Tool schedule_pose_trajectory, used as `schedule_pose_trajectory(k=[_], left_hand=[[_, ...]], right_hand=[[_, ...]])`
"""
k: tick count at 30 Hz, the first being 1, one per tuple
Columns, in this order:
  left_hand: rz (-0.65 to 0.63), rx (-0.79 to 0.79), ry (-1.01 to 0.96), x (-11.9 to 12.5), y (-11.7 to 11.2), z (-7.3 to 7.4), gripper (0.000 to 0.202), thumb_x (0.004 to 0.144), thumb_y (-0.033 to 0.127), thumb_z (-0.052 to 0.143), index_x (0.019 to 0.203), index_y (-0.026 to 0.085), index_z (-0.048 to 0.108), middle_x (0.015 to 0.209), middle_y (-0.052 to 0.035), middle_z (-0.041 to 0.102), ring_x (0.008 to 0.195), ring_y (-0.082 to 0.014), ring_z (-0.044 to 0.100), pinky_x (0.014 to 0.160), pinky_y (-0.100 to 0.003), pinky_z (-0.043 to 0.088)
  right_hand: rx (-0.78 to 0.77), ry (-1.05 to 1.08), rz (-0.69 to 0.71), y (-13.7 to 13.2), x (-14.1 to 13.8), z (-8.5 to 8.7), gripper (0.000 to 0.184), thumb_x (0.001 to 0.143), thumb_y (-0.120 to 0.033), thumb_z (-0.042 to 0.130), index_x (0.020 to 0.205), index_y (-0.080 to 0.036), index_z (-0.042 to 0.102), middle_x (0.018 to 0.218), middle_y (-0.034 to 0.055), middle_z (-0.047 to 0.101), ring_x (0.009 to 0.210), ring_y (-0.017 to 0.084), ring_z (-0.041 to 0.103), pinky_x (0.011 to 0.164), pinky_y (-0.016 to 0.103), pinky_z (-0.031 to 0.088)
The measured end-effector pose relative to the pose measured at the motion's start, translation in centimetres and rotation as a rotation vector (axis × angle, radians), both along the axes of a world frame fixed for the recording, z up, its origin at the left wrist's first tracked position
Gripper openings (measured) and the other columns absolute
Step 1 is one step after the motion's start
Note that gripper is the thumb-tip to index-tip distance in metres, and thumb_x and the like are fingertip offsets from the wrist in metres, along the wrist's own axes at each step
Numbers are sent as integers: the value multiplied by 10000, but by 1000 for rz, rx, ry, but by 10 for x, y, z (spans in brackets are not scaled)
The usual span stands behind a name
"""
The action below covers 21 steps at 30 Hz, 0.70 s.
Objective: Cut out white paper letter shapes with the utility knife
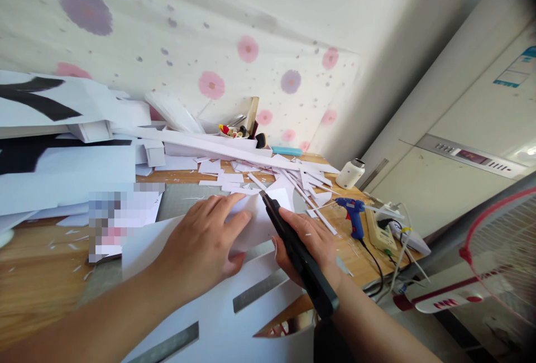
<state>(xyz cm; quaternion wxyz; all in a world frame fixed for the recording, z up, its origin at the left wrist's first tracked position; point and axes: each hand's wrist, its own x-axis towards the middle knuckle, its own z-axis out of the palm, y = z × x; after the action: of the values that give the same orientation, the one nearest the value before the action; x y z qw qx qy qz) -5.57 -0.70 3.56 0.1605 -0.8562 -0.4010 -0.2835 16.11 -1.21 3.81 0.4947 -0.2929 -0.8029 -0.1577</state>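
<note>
A large white sheet (218,310) with long slots cut through it lies over a grey cutting mat (178,198). My left hand (205,237) rests on the sheet with its fingers spread, near a raised, bent white flap (255,220). In my right hand (307,240) is a black utility knife (295,251), slanting up and left across the palm. The knife's front end is at the far edge of the flap, close to my left fingertips; whether the blade touches it I cannot tell.
White offcuts (221,176) litter the back of the wooden table (37,273). On the right are a blue glue gun (354,215), a white bottle (350,174) and a power strip (379,232). White boards (79,173) pile up at left. A racket (469,240) stands beyond the table's edge.
</note>
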Motion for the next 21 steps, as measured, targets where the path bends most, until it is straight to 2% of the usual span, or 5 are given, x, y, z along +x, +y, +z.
schedule_pose_trajectory(k=[21], left_hand=[[-4,23,-4,0,-1,1,413,651,159,699,1061,150,652,1285,-197,600,1049,-352,597,865,-528,540]], right_hand=[[27,-10,18,-1,0,1,467,819,-134,598,1281,-168,545,908,89,737,736,199,719,663,304,619]])
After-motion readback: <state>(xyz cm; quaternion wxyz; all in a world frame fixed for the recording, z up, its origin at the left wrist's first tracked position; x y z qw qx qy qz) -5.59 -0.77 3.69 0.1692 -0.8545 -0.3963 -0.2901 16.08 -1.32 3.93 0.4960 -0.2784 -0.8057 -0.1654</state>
